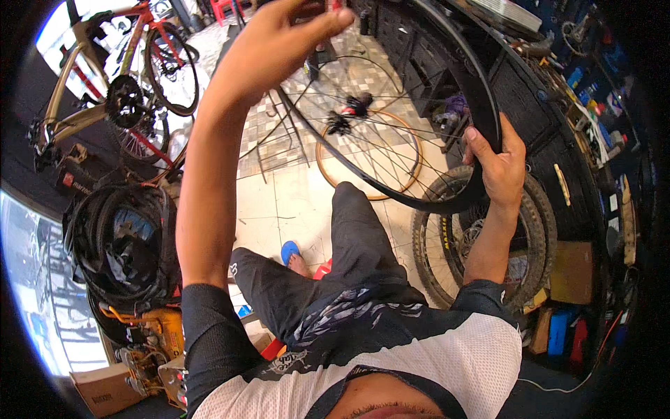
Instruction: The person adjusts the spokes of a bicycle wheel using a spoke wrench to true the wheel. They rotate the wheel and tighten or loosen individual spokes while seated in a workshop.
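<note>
A black deep-rimmed bicycle wheel [486, 98] hangs tilted in front of me, its thin spokes fanning across the view. My right hand [501, 162] is wrapped round the rim on the right side, thumb on the inner face and fingers behind. At the top edge my left hand [289, 35] reaches over the wheel's far left part, thumb and fingers brought together. A small red bit shows at its fingertips, but the frame cuts it off and I cannot make out what it is. A dark hub [359, 105] with a red band shows among the spokes.
Below stands a wheel with a tan tyre [320, 157]. Knobbly tyres [427, 269] lean by my right arm, near a dark cabinet [520, 105] and a tool-filled wall. On the left are a bicycle frame [59, 105], a heap of black tyres [87, 237] and a cardboard box [105, 391].
</note>
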Demonstrator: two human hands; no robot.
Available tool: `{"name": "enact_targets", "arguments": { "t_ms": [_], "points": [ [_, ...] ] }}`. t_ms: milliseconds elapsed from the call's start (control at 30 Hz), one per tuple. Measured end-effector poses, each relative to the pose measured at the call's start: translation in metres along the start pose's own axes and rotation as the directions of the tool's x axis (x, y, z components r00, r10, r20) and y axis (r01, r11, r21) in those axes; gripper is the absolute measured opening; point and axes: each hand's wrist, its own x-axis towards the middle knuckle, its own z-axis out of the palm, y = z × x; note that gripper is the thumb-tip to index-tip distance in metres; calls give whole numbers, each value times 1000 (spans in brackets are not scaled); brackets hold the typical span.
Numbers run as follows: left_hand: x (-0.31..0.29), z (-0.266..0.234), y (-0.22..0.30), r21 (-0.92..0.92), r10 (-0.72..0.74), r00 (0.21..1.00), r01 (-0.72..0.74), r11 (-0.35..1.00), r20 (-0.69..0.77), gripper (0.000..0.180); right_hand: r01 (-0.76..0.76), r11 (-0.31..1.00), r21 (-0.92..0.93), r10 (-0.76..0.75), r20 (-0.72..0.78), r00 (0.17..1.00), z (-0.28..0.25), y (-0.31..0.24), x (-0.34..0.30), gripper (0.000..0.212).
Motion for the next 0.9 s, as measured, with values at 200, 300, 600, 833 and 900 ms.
{"name": "enact_targets", "arguments": {
  "t_ms": [200, 300, 600, 833, 900],
  "points": [
    [-68, 12, -75, -104, -266, 950, 285, 953, 161, 53, -272, 945, -184, 239, -183, 954, -31, 93, 25, 27],
    [-104, -6, -163, -52, -457, 857, 481, 875, 238, 47, -383, 886, -260, 318, -259, 912, -39, 172, 52, 30],
    [-214, -51, -388, 80, -879, 457, 879, 469, 136, 42, -608, 622, -494, 379, -489, 786, -62, 361, 148, 32],
    [-309, -14, -400, 527, -922, 308, 757, 387, 234, 37, -634, 595, -494, 422, -479, 770, -91, 435, 238, 32],
    [-312, -1, -373, 505, -940, 148, 812, 293, 308, 39, -650, 556, -518, 445, -475, 759, -100, 444, 260, 31]
  ]
}}
